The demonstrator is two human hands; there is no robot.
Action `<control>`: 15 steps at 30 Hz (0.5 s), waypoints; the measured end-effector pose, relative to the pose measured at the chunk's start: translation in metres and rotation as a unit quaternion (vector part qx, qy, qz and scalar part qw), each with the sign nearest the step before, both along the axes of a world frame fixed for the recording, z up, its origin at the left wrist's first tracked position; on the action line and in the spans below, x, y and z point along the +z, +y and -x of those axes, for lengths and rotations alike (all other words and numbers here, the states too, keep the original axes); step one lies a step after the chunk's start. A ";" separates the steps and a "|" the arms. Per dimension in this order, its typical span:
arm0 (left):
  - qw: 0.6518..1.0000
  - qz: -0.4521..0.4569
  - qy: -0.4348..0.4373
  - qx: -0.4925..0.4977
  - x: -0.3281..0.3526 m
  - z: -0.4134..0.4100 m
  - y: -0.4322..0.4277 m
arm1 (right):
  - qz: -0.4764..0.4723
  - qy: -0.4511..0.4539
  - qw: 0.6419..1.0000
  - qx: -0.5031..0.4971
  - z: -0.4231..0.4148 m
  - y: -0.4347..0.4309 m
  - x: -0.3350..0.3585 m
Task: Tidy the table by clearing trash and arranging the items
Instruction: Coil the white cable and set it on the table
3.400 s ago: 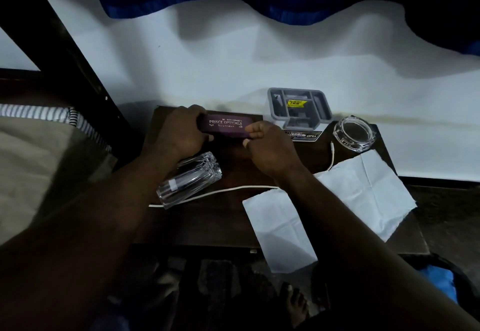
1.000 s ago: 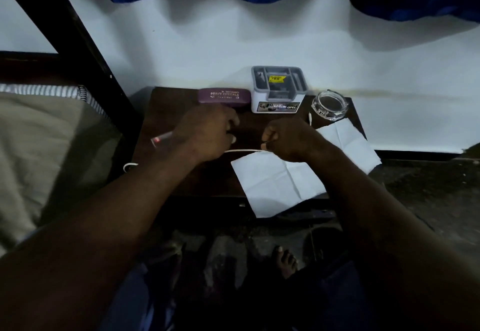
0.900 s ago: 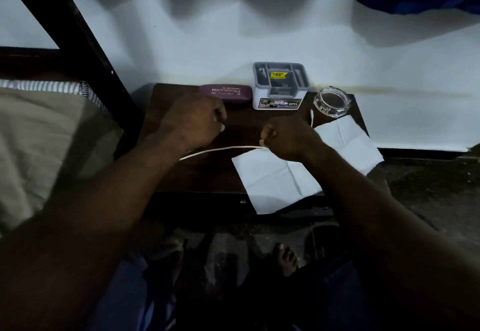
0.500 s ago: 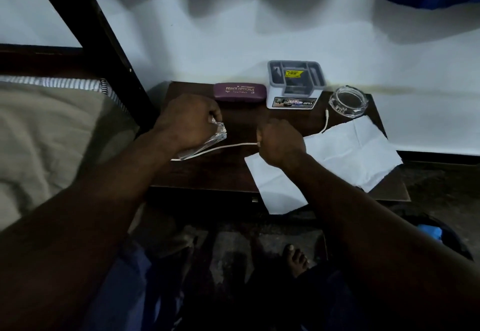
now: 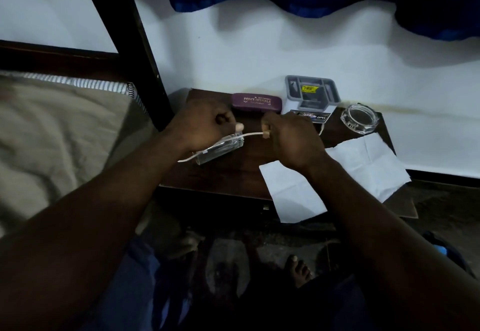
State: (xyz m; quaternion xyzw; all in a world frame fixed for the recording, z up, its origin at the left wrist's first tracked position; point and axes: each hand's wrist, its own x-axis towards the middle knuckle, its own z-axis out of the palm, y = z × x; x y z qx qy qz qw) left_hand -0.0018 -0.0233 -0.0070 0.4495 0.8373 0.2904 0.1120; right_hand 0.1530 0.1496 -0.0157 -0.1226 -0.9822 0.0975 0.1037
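Note:
A white cable (image 5: 250,134) stretches between my two hands above the small dark wooden table (image 5: 228,172). My right hand (image 5: 291,136) is closed on it, pinching it at the thumb. My left hand (image 5: 205,127) is closed over the cable's other stretch, which trails out below the wrist. Under the left hand a clear glass tumbler (image 5: 220,150) lies on its side. A white sheet of paper (image 5: 335,175) covers the table's right front and overhangs the edge. A maroon spectacle case (image 5: 255,102) lies at the back.
A grey and white organiser box (image 5: 311,97) stands at the back beside the case, with a glass ashtray (image 5: 359,121) to its right. A bed with a beige cover (image 5: 57,136) and a dark post (image 5: 135,45) is on the left. My bare foot (image 5: 298,269) is below.
The spectacle case has been set down at the back of the table. Both hands then took hold of the white cable and have drawn closer together along it, over the lying tumbler.

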 end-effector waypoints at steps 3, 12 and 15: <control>0.996 -0.052 -0.072 -0.020 0.001 -0.016 0.010 | 0.029 0.082 0.996 0.031 -0.002 -0.012 0.014; 0.987 -0.136 -0.073 0.046 0.017 -0.019 0.021 | 0.163 0.172 0.971 -0.009 -0.009 0.002 0.024; 0.956 -0.235 -0.079 0.159 0.033 0.001 0.011 | 0.181 0.192 0.963 -0.055 -0.017 0.022 0.032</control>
